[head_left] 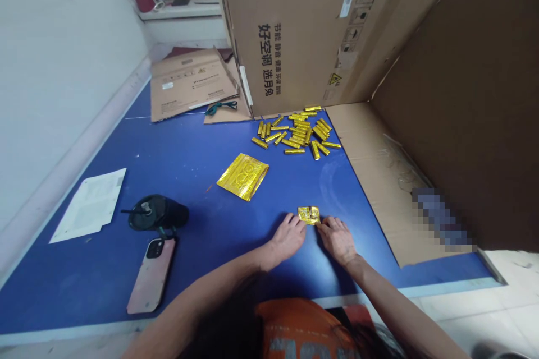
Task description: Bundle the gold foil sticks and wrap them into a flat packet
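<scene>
A small sheet of gold foil [309, 215] lies on the blue table between my hands, with a dark strip across its upper part. My left hand [289, 236] pinches its lower left corner, and my right hand [337, 237] pinches its lower right corner. Farther off to the left lies a larger stack of flat gold foil sheets [243, 176], untouched. Several rolled gold foil sticks [298, 133] are scattered in a loose pile beyond my hands, against the foot of a cardboard box.
A tall cardboard box [295, 33] walls off the back. Cardboard [370, 179] covers the right side. On the left are a dark tumbler [168, 213] with a straw, a pink phone [150, 280] and a white paper [90, 205]. Dark green cord [221, 106] lies near flattened cartons [191, 84].
</scene>
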Motion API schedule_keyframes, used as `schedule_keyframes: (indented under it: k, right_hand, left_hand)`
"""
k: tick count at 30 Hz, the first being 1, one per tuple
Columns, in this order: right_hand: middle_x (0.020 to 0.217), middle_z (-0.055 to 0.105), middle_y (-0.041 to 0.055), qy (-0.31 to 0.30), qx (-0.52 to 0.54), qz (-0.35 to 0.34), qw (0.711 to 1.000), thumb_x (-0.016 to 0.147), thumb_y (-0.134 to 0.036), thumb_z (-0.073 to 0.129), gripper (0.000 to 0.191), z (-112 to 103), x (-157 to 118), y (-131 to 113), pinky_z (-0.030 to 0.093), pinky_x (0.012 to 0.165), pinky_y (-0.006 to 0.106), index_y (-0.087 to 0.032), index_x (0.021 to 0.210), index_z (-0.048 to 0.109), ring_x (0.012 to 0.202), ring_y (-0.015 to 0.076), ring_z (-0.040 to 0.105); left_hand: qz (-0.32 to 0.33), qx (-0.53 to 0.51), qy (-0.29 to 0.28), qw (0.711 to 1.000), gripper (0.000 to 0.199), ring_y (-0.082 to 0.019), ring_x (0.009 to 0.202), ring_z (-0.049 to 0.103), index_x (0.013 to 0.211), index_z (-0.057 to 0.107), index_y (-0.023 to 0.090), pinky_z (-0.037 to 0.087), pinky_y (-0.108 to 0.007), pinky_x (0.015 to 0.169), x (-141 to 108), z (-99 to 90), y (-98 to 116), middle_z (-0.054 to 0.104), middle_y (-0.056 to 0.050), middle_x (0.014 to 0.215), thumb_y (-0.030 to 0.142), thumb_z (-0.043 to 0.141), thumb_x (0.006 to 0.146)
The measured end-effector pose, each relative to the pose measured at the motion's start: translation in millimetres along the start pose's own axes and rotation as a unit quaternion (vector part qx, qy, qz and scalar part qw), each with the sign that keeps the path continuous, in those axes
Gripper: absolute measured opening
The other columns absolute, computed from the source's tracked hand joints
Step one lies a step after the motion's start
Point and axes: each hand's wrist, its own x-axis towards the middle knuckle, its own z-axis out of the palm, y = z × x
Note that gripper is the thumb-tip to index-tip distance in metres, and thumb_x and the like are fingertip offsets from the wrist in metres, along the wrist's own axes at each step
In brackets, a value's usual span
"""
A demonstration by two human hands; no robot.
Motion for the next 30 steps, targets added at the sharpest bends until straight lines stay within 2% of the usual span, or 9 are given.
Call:
schedule_keyframes:
  k: [2, 5, 9, 14, 18, 22, 24, 30]
  right_hand:
    - [0.092, 0.059, 0.0077, 0.009, -0.006, 0.002, 1.0, 0.086, -0.023, 0.037, 0.03, 0, -4, -1, 0.034, 0.074, 0.032, -0.027, 0.102, 0.062, 0.085, 0.0215, 0.048]
    - [0.102, 0.057, 0.0084, 0.019, -0.014, 0.009, 1.0, 0.084, -0.02, 0.04, 0.032, 2, -8, -2, 0.033, 0.079, 0.035, -0.028, 0.109, 0.059, 0.092, 0.0226, 0.047]
    - [0.122, 0.049, 0.009, 0.05, -0.035, 0.024, 0.998, 0.083, -0.019, 0.042, 0.034, 11, -14, 0, 0.027, 0.091, 0.042, -0.029, 0.111, 0.057, 0.111, 0.0257, 0.04]
    - [0.132, 0.041, 0.0101, 0.061, -0.039, 0.045, 0.996, 0.083, -0.019, 0.04, 0.035, 20, -17, -1, 0.022, 0.095, 0.05, -0.028, 0.113, 0.056, 0.122, 0.0277, 0.031]
    - [0.138, 0.033, 0.0093, 0.05, -0.026, 0.038, 0.998, 0.081, -0.018, 0.038, 0.041, 17, -18, -18, 0.013, 0.098, 0.055, -0.022, 0.12, 0.049, 0.128, 0.0272, 0.023]
    - [0.137, 0.033, 0.0107, 0.024, 0.021, -0.016, 0.999, 0.082, -0.02, 0.035, 0.047, 19, -22, -36, 0.012, 0.102, 0.05, -0.015, 0.129, 0.038, 0.127, 0.0229, 0.026]
    - [0.137, 0.032, 0.0132, 0.023, 0.033, -0.017, 0.999, 0.084, -0.024, 0.034, 0.049, 23, -25, -38, 0.013, 0.103, 0.048, -0.011, 0.131, 0.034, 0.127, 0.0223, 0.027]
    - [0.137, 0.034, 0.0099, 0.022, 0.032, 0.003, 0.999, 0.087, -0.033, 0.031, 0.049, 30, -31, -24, 0.011, 0.102, 0.051, -0.015, 0.133, 0.03, 0.127, 0.0232, 0.025]
  left_hand:
    - [-0.009, 0.006, 0.007, 1.0, 0.029, -0.022, 0.099, 0.045, 0.111, 0.052, 0.016, 0.026, -0.039, 0.092, -5, 0.6, 4, 0.056, -0.009, 0.103, 0.019, 0.041, 0.084]
    - [-0.057, 0.01, 0.026, 0.998, 0.046, -0.024, 0.102, 0.043, 0.125, 0.038, 0.018, 0.024, -0.043, 0.093, -9, 1.8, 12, 0.053, -0.01, 0.109, 0.034, 0.046, 0.083]
    - [-0.101, 0.001, 0.044, 0.994, 0.056, -0.025, 0.103, 0.041, 0.126, 0.037, 0.02, 0.024, -0.044, 0.093, -10, 2.2, 19, 0.051, -0.01, 0.111, 0.045, 0.051, 0.078]
    - [-0.109, 0.002, 0.043, 0.993, 0.058, -0.026, 0.102, 0.041, 0.125, 0.038, 0.022, 0.022, -0.047, 0.094, -9, 0.1, 23, 0.051, -0.009, 0.109, 0.047, 0.053, 0.076]
    - [-0.125, 0.008, 0.04, 0.991, 0.057, -0.028, 0.104, 0.039, 0.125, 0.038, 0.024, 0.02, -0.051, 0.095, -6, 2.2, 28, 0.049, -0.01, 0.112, 0.047, 0.053, 0.075]
    - [-0.117, 0.012, 0.034, 0.993, 0.04, -0.027, 0.105, 0.039, 0.115, 0.05, 0.02, 0.017, -0.05, 0.097, -5, 7.1, 28, 0.05, -0.011, 0.111, 0.03, 0.053, 0.077]
    - [-0.114, 0.012, 0.036, 0.993, 0.04, -0.027, 0.105, 0.039, 0.115, 0.049, 0.02, 0.016, -0.051, 0.097, -6, 8.9, 27, 0.05, -0.011, 0.111, 0.028, 0.053, 0.076]
    - [-0.128, 0.009, 0.06, 0.99, 0.058, -0.029, 0.111, 0.036, 0.127, 0.036, 0.019, 0.016, -0.052, 0.098, -10, 11.8, 28, 0.047, -0.012, 0.118, 0.045, 0.049, 0.078]
